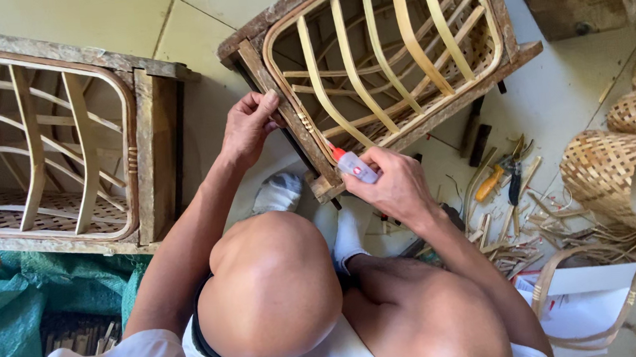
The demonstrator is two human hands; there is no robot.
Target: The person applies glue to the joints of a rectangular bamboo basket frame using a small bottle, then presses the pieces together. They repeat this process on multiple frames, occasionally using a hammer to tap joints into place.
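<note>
On the tiled floor (135, 20) before the person's knees, the left hand (248, 124) grips the bamboo frame's (295, 120) corner post while the right hand (393, 184) pinches a small glue bottle (353, 165), red nozzle at the rattan binding, best squeezed gently with the frame steadied.

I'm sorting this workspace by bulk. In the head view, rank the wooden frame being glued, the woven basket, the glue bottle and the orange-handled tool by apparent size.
Largest to smallest:
1. wooden frame with bamboo slats
2. woven basket, cut off at the edge, so unsure
3. orange-handled tool
4. glue bottle, mostly hidden in the right hand, so close to the tool
</note>
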